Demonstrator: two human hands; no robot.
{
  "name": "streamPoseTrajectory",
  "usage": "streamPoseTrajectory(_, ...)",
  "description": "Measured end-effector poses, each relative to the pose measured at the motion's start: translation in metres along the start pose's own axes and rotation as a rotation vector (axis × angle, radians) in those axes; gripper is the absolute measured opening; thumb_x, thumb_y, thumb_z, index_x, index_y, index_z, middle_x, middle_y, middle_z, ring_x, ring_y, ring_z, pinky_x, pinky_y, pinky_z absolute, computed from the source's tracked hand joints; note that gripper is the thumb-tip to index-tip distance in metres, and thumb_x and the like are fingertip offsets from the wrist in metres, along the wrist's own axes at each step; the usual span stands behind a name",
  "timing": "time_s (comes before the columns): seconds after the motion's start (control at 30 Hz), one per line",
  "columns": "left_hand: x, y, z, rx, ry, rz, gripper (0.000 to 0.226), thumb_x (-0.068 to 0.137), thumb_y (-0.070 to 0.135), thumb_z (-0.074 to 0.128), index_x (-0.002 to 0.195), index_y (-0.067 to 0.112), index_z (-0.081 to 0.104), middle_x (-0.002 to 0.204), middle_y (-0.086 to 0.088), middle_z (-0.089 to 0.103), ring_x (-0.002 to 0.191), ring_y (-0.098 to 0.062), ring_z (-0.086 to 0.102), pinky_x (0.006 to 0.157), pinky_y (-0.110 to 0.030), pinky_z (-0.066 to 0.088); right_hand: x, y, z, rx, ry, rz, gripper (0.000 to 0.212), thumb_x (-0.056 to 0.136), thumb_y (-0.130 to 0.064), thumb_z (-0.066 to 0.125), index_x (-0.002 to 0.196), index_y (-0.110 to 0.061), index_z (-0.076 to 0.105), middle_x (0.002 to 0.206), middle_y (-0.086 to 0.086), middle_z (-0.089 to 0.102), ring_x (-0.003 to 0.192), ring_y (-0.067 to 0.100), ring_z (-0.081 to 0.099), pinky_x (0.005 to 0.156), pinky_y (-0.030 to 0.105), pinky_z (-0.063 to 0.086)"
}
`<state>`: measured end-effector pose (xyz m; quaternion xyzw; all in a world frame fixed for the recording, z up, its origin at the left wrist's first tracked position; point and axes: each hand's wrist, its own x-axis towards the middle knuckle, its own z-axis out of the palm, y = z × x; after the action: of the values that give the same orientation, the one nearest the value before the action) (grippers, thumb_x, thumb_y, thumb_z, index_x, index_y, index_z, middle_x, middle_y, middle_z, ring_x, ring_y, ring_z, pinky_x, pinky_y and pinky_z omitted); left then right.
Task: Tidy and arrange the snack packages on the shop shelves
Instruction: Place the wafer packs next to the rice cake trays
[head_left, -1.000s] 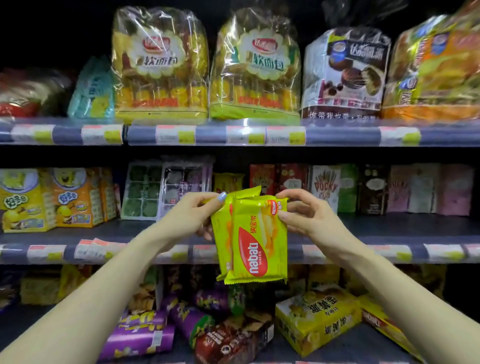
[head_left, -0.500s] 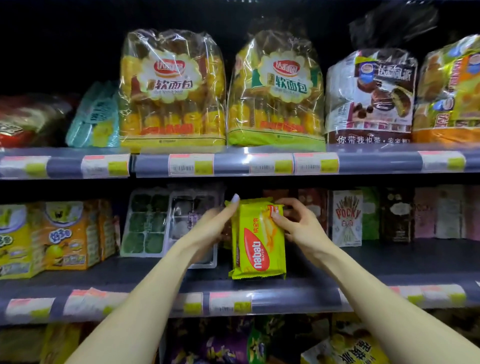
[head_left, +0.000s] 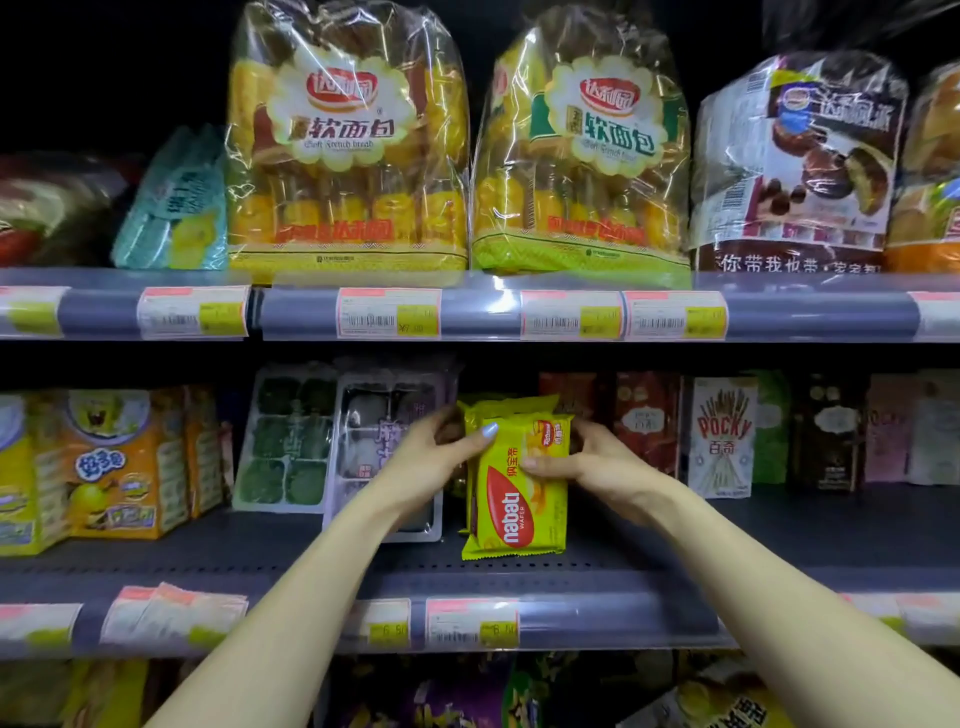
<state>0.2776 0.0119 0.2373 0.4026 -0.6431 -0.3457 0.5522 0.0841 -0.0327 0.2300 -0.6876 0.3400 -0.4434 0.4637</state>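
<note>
Two yellow Nabati wafer packs (head_left: 517, 493) stand upright, one behind the other, with their lower edge resting on the grey middle shelf (head_left: 675, 551). My left hand (head_left: 431, 467) grips their upper left side, thumb across the front pack. On the other side, my right hand (head_left: 587, 462) holds the upper right edge, fingers on the front face. The rear pack shows only as a yellow top edge behind the front one.
Clear trays of round sweets (head_left: 291, 441) stand just left of the packs. Red boxes (head_left: 644, 421) and a Pocky box (head_left: 724, 436) stand to the right. Orange cartoon boxes (head_left: 109, 462) fill the far left. Large bread bags (head_left: 348, 140) sit on the upper shelf.
Both hands carried the wafer packs from in front of the shelf edge up and back onto the middle shelf, where the packs now rest. My view came closer and tilted upward.
</note>
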Motion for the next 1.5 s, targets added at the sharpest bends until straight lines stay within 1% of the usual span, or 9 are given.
streamPoseTrajectory(0.13,-0.036,-0.014,-0.02,0.196,0.152,0.089,0.063,0.078,0.049,0.069,0.13,0.018,0.051,0.122,0.008,0.061,0.099,0.004,0.061,0.085,-0.018,0.049,0.014,0.006,-0.003,-0.037,0.112,-0.006,0.053,0.068,-0.01,0.082,0.116,-0.012,0.058,0.11,0.008,0.071,0.1,0.021,0.068,0.099,0.041,0.049)
streamPoseTrajectory(0.2,-0.064,-0.028,-0.033,0.43,0.136,0.157,0.048,0.081,0.054,0.058,0.121,0.028,0.06,0.111,0.02,0.064,0.098,0.009,0.059,0.081,-0.009,0.046,0.023,0.009,-0.003,-0.038,0.13,0.014,0.06,0.066,-0.013,0.083,0.12,-0.013,0.056,0.113,0.008,0.069,0.102,0.021,0.067,0.099,0.041,0.049)
streamPoseTrajectory(0.33,-0.089,-0.048,-0.053,0.961,0.136,0.307,0.044,0.087,0.066,0.033,0.103,0.04,0.065,0.095,0.03,0.063,0.091,0.01,0.057,0.073,-0.017,0.047,0.043,0.013,0.006,-0.061,0.141,0.031,0.064,0.066,-0.018,0.084,0.122,-0.018,0.053,0.119,0.005,0.066,0.108,0.021,0.063,0.102,0.04,0.046)
streamPoseTrajectory(0.47,-0.093,-0.061,-0.056,1.207,0.156,0.471,0.049,0.095,0.058,0.024,0.074,0.03,0.058,0.07,0.016,0.057,0.068,-0.005,0.056,0.05,-0.026,0.047,0.058,0.018,0.021,-0.063,0.148,0.014,0.049,0.075,-0.015,0.078,0.119,-0.017,0.056,0.117,0.005,0.066,0.105,0.021,0.064,0.095,0.035,0.05)
streamPoseTrajectory(0.7,-0.093,-0.069,-0.054,1.245,0.256,0.581,0.039,0.094,0.044,0.039,0.063,0.024,0.052,0.06,0.01,0.052,0.057,-0.012,0.05,0.045,-0.026,0.042,0.065,0.031,0.028,-0.234,0.207,-0.047,0.039,0.081,-0.027,0.072,0.117,-0.023,0.057,0.114,-0.001,0.064,0.103,0.015,0.06,0.089,0.026,0.045)
streamPoseTrajectory(1.07,-0.094,-0.065,-0.052,1.265,0.275,0.612,0.037,0.09,0.038,0.043,0.058,0.021,0.045,0.054,0.005,0.049,0.054,-0.018,0.052,0.042,-0.028,0.037,0.055,0.02,0.043,-0.677,0.35,0.03,0.059,0.089,-0.049,0.054,0.12,0.002,0.054,0.121,0.018,0.061,0.11,0.034,0.058,0.089,0.037,0.047)
streamPoseTrajectory(1.27,-0.097,-0.064,-0.051,1.283,0.281,0.599,0.038,0.09,0.036,0.041,0.058,0.018,0.05,0.056,0.001,0.055,0.056,-0.024,0.057,0.042,-0.026,0.033,-0.002,-0.005,0.053,-0.662,0.456,-0.073,0.047,0.09,-0.051,0.052,0.102,-0.006,0.053,0.093,0.012,0.058,0.094,0.03,0.057,0.066,0.032,0.036)
streamPoseTrajectory(1.4,-0.109,-0.074,-0.05,1.303,0.258,0.581,0.038,0.095,0.034,0.036,0.073,0.014,0.059,0.067,-0.005,0.062,0.066,-0.031,0.059,0.056,-0.035,0.039,-0.053,-0.006,0.048,-0.679,0.469,-0.238,0.045,0.09,-0.044,0.056,0.115,-0.008,0.055,0.101,0.003,0.058,0.093,0.017,0.053,0.075,0.027,0.037)
streamPoseTrajectory(1.5,-0.12,-0.081,-0.046,1.324,0.232,0.524,0.04,0.096,0.035,0.033,0.109,0.011,0.062,0.104,-0.008,0.068,0.096,-0.03,0.062,0.083,-0.041,0.038,-0.091,0.002,0.041,-0.693,0.456,-0.345,0.031,0.092,-0.037,0.056,0.108,-0.011,0.06,0.098,0.0,0.062,0.09,0.011,0.055,0.074,0.019,0.041)
